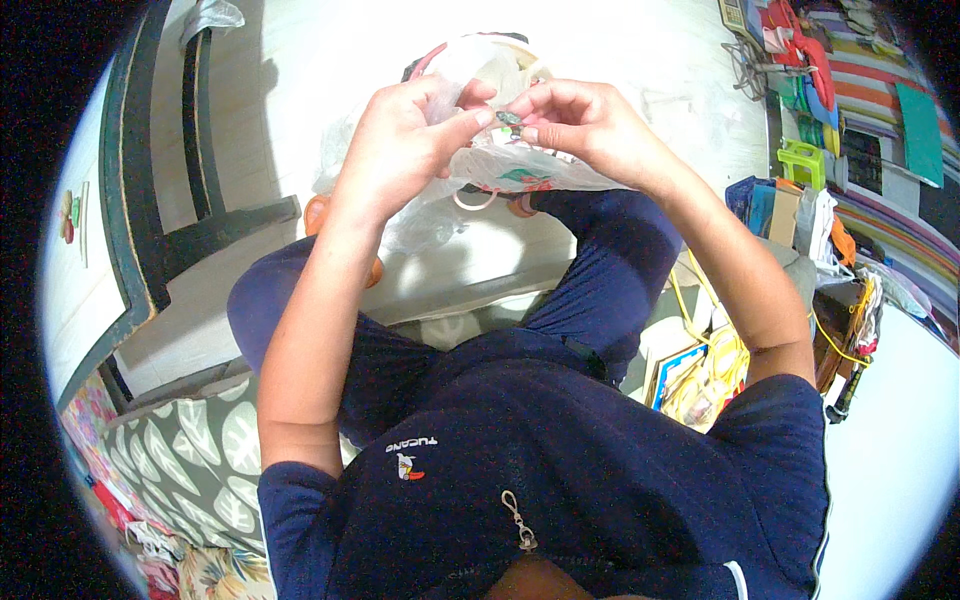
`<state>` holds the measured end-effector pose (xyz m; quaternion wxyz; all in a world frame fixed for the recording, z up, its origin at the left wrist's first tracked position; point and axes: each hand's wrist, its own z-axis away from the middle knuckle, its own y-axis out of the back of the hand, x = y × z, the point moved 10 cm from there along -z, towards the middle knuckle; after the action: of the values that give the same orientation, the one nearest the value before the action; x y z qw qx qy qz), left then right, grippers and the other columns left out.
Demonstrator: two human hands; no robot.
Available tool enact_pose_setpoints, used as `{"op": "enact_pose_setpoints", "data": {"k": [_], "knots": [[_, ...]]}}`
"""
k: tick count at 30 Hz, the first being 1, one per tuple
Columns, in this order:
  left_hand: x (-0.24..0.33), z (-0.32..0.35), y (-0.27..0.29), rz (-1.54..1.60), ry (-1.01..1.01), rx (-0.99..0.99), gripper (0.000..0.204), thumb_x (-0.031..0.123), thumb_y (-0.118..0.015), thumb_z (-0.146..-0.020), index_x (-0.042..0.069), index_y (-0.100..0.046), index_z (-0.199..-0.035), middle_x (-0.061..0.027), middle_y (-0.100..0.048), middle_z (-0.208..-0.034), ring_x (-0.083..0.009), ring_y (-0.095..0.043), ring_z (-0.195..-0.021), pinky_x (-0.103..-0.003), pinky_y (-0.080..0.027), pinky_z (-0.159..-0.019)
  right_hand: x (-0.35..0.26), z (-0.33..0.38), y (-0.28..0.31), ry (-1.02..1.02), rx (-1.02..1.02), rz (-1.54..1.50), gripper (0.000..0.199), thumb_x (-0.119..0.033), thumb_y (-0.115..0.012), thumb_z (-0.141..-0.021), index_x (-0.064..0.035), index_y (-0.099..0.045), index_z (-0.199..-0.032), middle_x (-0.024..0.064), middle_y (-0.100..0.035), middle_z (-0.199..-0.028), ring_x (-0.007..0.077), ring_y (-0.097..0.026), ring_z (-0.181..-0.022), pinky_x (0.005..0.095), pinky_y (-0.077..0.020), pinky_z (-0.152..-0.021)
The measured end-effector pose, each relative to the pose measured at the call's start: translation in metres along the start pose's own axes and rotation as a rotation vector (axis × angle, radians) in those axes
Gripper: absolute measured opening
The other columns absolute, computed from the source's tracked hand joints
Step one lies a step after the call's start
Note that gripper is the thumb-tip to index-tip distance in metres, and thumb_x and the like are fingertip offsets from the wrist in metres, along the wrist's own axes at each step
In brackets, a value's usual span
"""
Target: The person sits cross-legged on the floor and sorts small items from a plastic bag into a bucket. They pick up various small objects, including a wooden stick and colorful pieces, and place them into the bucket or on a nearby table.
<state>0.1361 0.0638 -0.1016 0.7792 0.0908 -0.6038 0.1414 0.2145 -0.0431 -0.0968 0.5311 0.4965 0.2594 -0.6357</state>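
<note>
Left hand (405, 140) and right hand (575, 125) pinching a small dark piece (509, 118) between fingertips, clear plastic bag (500, 165) just beyond

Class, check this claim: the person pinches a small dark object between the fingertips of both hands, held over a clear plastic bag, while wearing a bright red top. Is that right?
Not quite. The head view shows the top is dark navy, not red. The rest holds: left hand and right hand pinch the small dark object over the clear plastic bag.

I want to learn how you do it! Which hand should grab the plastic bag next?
Probably the left hand: its fingers already touch the plastic bag. The right hand is busy pinching a small dark piece.
</note>
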Motion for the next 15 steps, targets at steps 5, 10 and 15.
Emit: {"op": "enact_pose_setpoints", "data": {"k": [5,10,15], "knots": [[0.007,0.001,-0.001,-0.155,-0.112,0.013,0.018,0.015,-0.065,-0.076,0.000,-0.066,-0.086,-0.0053,-0.064,-0.069,-0.0095,-0.057,-0.062,-0.025,-0.046,-0.056,-0.027,0.006,0.004,0.056,0.092,0.285,0.017,-0.007,-0.060,-0.082,-0.0017,-0.061,-0.099,0.0028,-0.064,-0.087,0.0090,-0.058,-0.082,0.0235,-0.0475,-0.074],[0.020,0.004,0.002,-0.255,-0.156,0.075,0.015,0.012,-0.066,-0.074,0.001,-0.066,-0.083,-0.0107,-0.063,-0.068,-0.0120,-0.058,-0.061,-0.027,-0.046,-0.056,-0.023,0.002,0.006,0.068,0.107,0.298,0.018,-0.008,-0.061,-0.082,-0.0017,-0.061,-0.099,0.0028,-0.064,-0.086,0.0089,-0.059,-0.081,0.0234,-0.0477,-0.073],[0.028,0.004,0.006,-0.340,-0.298,0.154,0.012,0.011,-0.067,-0.071,0.002,-0.066,-0.077,-0.0127,-0.062,-0.067,-0.0156,-0.058,-0.058,-0.028,-0.045,-0.055,-0.020,0.000,0.012,0.106,0.187,0.247,0.017,-0.008,-0.062,-0.081,-0.0015,-0.064,-0.096,0.0034,-0.064,-0.086,0.0090,-0.059,-0.081,0.0233,-0.0476,-0.073]]}}
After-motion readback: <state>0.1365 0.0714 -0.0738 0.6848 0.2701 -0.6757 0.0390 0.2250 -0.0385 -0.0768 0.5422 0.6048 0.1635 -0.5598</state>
